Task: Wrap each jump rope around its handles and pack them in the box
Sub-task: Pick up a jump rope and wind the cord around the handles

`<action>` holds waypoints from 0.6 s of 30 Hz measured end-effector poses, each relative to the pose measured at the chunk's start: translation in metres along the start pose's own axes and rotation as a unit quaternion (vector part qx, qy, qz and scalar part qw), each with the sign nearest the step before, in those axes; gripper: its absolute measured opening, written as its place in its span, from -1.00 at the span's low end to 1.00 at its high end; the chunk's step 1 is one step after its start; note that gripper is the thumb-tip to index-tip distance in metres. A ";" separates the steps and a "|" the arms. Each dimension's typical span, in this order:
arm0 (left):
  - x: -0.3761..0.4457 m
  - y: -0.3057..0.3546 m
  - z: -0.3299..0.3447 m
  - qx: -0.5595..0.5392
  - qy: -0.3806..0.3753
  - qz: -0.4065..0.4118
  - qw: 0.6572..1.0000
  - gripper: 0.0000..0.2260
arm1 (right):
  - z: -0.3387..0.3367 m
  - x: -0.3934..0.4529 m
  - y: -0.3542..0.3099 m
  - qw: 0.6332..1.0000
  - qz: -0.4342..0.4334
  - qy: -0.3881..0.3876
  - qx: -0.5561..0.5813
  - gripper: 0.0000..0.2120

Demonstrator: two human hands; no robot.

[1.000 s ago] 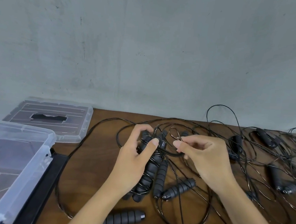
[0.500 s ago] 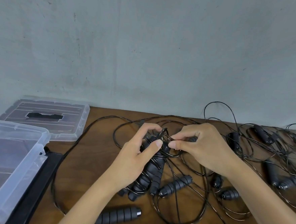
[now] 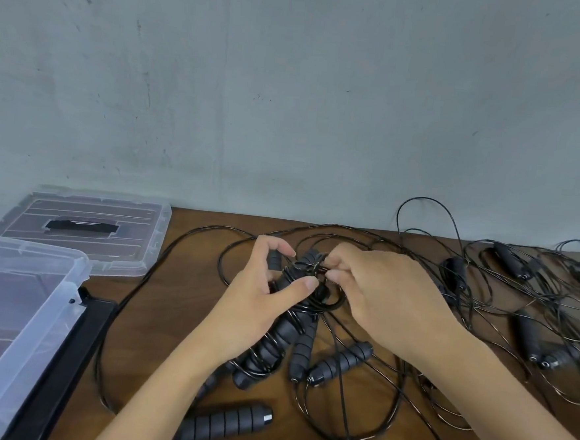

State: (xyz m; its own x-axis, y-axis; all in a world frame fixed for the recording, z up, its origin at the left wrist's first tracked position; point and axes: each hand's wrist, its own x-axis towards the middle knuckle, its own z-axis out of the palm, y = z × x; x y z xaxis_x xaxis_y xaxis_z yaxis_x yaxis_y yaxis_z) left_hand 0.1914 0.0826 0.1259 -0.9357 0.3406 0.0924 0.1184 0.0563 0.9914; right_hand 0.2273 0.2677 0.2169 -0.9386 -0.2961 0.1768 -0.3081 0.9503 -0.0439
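Note:
My left hand (image 3: 258, 303) grips a pair of black ribbed jump rope handles (image 3: 282, 329) held together, thumb pressed near their top. Thin black cord (image 3: 313, 302) is wound in loops round the top of the pair. My right hand (image 3: 389, 295) pinches that cord right at the handles' top, its fingertips against the left thumb. More loose handles lie below: two (image 3: 337, 360) side by side and one (image 3: 226, 425) near the front edge. A clear plastic box (image 3: 24, 321) stands open at the left.
The box's clear lid (image 3: 85, 226) lies flat at the back left. A black bar (image 3: 62, 368) runs beside the box. Several more black handles and tangled cords (image 3: 529, 305) cover the right of the brown table (image 3: 172, 314). A grey wall rises behind.
My right hand has moved left with the cord, from apart to right against the top of the handles. The left hand keeps its hold on the pair.

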 end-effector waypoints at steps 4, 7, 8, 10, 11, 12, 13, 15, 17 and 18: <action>0.004 0.001 -0.003 0.069 -0.019 -0.012 0.997 -0.54 | -0.005 0.012 0.005 0.996 0.037 0.041 0.075 -0.86; 0.004 0.002 -0.005 0.134 -0.058 -0.029 0.989 -0.51 | -0.008 0.025 0.011 0.963 0.002 -0.099 0.250 -0.75; 0.003 0.002 -0.006 0.158 -0.071 -0.030 0.984 -0.49 | -0.009 0.028 0.012 0.951 -0.020 -0.151 0.269 -0.73; 0.000 0.003 -0.007 0.179 -0.090 -0.032 0.979 -0.49 | -0.011 0.032 0.013 0.939 -0.039 -0.206 0.273 -0.75; -0.001 0.001 -0.009 0.181 -0.096 -0.040 0.978 -0.49 | -0.010 0.034 0.013 0.938 -0.038 -0.212 0.270 -0.78; -0.002 0.001 -0.008 0.181 -0.104 -0.045 0.977 -0.48 | -0.010 0.035 0.015 0.939 -0.034 -0.211 0.269 -0.81; -0.003 -0.001 -0.009 0.179 -0.112 -0.049 0.976 -0.48 | -0.008 0.036 0.014 0.941 -0.030 -0.206 0.265 -0.84; -0.005 -0.002 -0.011 0.166 -0.123 -0.054 0.977 -0.45 | -0.003 0.037 0.013 0.946 -0.024 -0.187 0.265 -0.89; -0.006 -0.002 -0.016 0.156 -0.133 -0.056 0.977 -0.45 | -0.001 0.040 0.012 0.944 -0.010 -0.160 0.288 -0.91; -0.007 -0.002 -0.018 0.161 -0.138 -0.057 0.976 -0.46 | 0.000 0.042 0.011 0.942 0.001 -0.144 0.302 -0.92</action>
State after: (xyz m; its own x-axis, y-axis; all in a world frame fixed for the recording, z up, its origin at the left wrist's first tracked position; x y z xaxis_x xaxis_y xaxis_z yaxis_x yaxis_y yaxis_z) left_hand 0.1919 0.0633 0.1250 -0.8285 0.5528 -0.0891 0.1594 0.3853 0.9089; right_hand 0.1846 0.2663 0.2237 -0.9157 -0.3905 -0.0949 -0.2561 0.7491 -0.6109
